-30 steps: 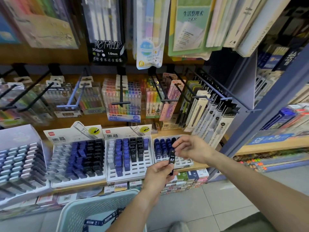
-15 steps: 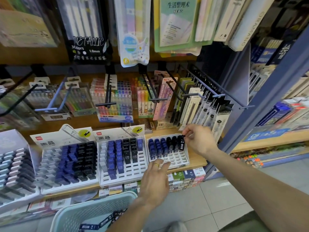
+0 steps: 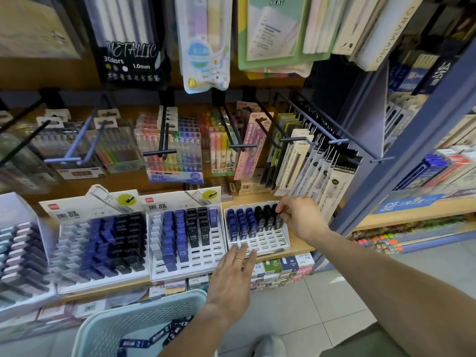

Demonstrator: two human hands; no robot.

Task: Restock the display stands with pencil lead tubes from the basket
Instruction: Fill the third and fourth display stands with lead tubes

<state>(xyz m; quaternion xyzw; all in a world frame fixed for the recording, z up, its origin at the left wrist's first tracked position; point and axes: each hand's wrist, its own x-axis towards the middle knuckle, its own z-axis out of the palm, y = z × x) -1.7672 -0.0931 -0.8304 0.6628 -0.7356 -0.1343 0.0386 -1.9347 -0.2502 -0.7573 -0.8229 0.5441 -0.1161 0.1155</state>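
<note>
Far out to the left of my hands, a grey-and-white stand (image 3: 18,253) is sitting at the shelf's end, and beside it a wide stand (image 3: 100,243) is holding rows of blue and black lead tubes. Nearer, just left of my left hand, the middle stand (image 3: 185,235) is showing blue tubes, a few black ones marked HB, and bare white slots along its front. Below my left wrist, the pale basket (image 3: 103,328) is waiting with dark blue strips of packaging (image 3: 154,336) lying in it. My left hand (image 3: 231,276) is lying flat and released, fingers straight, their tips resting on the front edge of the small right stand (image 3: 257,243), gripping nothing. Between my two hands that stand's blue tubes (image 3: 239,220) and black tubes (image 3: 265,217) are standing upright in the back rows. My right hand (image 3: 298,217) is reaching to the stand's back right corner, thumb and fingertips pinching the top of the last black tube (image 3: 278,219), which is sitting in its slot. Above and right of that hand, carded packets (image 3: 322,171) are hanging on hooks, and a blue shelf post (image 3: 401,150) is rising beyond them.
</note>
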